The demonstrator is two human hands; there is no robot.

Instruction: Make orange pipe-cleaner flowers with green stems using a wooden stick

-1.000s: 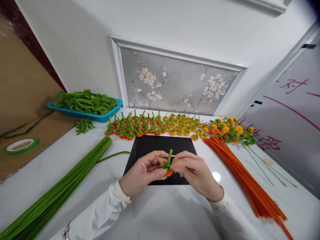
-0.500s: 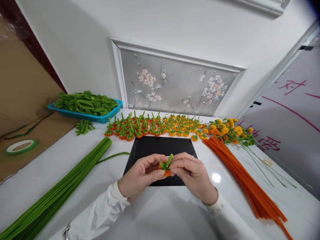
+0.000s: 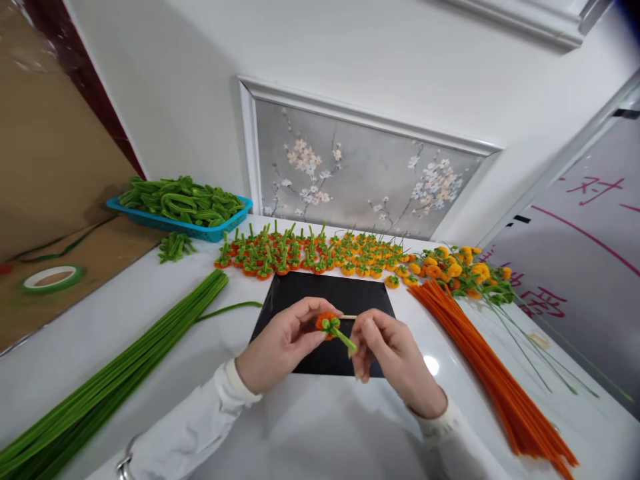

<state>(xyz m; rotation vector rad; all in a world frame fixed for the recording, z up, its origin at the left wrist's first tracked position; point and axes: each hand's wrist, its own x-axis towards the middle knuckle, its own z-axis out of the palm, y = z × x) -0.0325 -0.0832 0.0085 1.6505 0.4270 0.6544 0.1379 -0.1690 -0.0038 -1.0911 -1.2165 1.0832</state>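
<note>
My left hand (image 3: 283, 343) pinches a small orange pumpkin (image 3: 322, 323) made of fuzzy chenille stems, above a black board (image 3: 300, 291). Its green leafy top (image 3: 331, 325) faces me, and the green stem (image 3: 345, 340) slants down to the right. My right hand (image 3: 387, 353) is beside the stem's tip, fingers curled and thumb against the index finger; what they hold, if anything, is hidden. A thin pale stick (image 3: 349, 317) shows between the pumpkin and my right fingers. Whether it is held or lies behind them I cannot tell.
Rows of orange pumpkins (image 3: 265, 269) and yellow pumpkins (image 3: 362, 271) stand behind the board. Green chenille stems (image 3: 150, 353) lie left, orange ones (image 3: 480, 360) right. A blue basket (image 3: 210, 233) holds green loops. Yellow flowers (image 3: 454, 270) lie back right, green tape (image 3: 53, 280) far left.
The pumpkin has tilted, so its stem now points down to the right instead of up. My right hand has let go of the pumpkin's side and moved slightly right.
</note>
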